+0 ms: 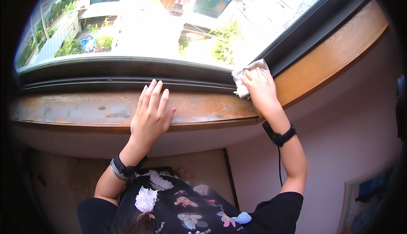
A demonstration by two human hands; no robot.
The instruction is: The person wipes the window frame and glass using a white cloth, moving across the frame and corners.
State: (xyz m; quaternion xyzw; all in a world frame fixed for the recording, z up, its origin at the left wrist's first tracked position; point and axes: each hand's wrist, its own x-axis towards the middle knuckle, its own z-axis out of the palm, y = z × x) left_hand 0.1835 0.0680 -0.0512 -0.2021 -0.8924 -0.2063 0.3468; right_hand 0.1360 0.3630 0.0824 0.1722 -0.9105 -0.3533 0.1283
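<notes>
My right hand [261, 87] presses a pale, crumpled cloth [240, 82] into the lower right corner of the window frame. The cloth lies over the place where the dark bottom track [76, 83] meets the dark side frame [305, 30]. My left hand [152, 111] rests palm down on the wooden window sill [79, 108], fingers slightly spread and tips reaching the dark track. Nothing is held in it. Scuffs and greyish worn patches mark the sill's varnish.
Wooden trim [327, 49] runs up along the window's right side. Below the sill is a pale wall [324, 132], with a framed picture [359, 202] at lower right. A black cable [280, 167] hangs from my right wristband [279, 133]. Outside are buildings and shrubs [224, 40].
</notes>
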